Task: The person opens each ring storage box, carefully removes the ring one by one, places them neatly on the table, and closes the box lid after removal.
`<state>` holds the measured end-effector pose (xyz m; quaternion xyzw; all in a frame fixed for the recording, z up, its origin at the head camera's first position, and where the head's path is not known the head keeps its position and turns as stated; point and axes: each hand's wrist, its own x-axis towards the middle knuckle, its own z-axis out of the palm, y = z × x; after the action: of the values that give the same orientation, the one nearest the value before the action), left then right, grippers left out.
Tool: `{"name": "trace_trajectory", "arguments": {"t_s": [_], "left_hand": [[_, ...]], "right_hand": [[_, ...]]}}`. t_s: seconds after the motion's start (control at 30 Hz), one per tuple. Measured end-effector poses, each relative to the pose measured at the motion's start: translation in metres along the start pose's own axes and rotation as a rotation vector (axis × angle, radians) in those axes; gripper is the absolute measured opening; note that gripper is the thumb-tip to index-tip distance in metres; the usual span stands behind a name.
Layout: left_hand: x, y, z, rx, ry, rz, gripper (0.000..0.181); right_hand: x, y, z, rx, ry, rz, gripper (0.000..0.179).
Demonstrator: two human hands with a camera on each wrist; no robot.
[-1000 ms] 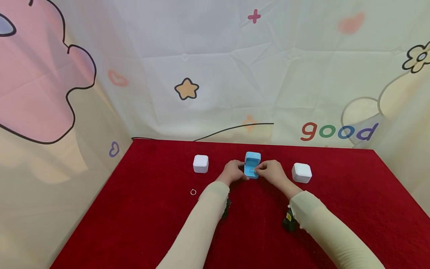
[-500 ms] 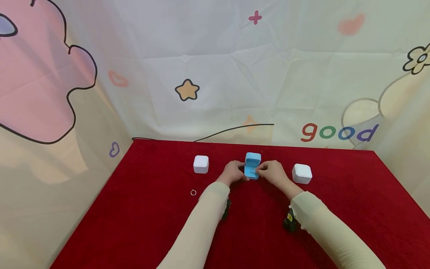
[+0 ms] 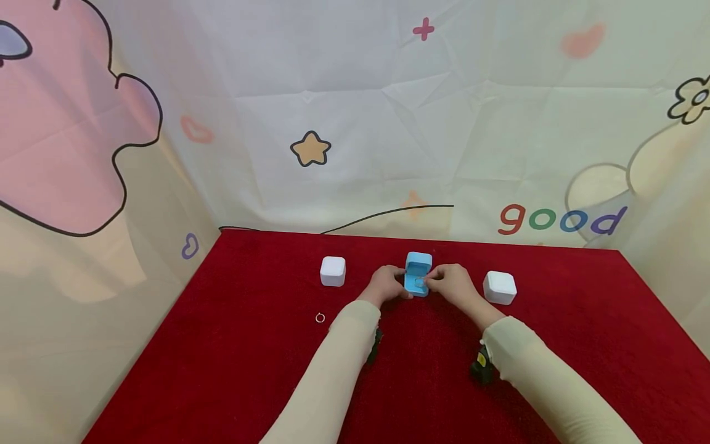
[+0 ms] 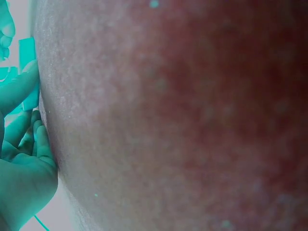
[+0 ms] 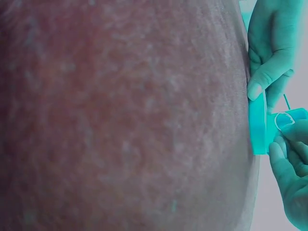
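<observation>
A light blue ring box (image 3: 418,261) stands with its lid up near the back middle of the red cloth. Around its left side, my left hand (image 3: 383,285) holds it with thumb and fingers. From the right, my right hand (image 3: 452,285) reaches to the opening. In the right wrist view a thin ring (image 5: 276,120) is pinched between the right thumb and fingertips, over the lower half of the box. Whether the ring touches the lining cannot be made out. The left wrist view shows the left thumb (image 4: 21,86) against the box.
One white box (image 3: 333,272) stands to the left and another white box (image 3: 500,288) to the right, both with lids down. A second ring (image 3: 320,318) lies on the red cloth (image 3: 222,370) left of the left forearm. A printed curtain (image 3: 355,111) hangs behind.
The ring at the right fingertips has shifted and turned slightly within the box's opening. Both hands and the blue box stay in nearly the same place.
</observation>
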<state>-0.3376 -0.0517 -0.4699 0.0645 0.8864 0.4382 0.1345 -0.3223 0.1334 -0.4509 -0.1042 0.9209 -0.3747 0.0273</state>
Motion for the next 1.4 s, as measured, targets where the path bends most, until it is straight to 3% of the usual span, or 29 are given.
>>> {"name": "trace_trajectory", "arguments": {"t_s": [0.13,0.33,1.4], "left_hand": [[-0.006,0.005,0.0,-0.045,0.007,-0.025,0.061],[-0.011,0.009,0.0,-0.026,0.015,-0.031,0.06],[-0.009,0.009,0.001,-0.019,0.017,-0.04,0.06]], "right_hand": [[0.0,-0.001,-0.004,-0.016,0.004,-0.013,0.019],[-0.003,-0.002,-0.009,-0.023,0.001,-0.013,0.02],[-0.016,-0.015,-0.019,0.009,0.022,0.001,0.019]]}}
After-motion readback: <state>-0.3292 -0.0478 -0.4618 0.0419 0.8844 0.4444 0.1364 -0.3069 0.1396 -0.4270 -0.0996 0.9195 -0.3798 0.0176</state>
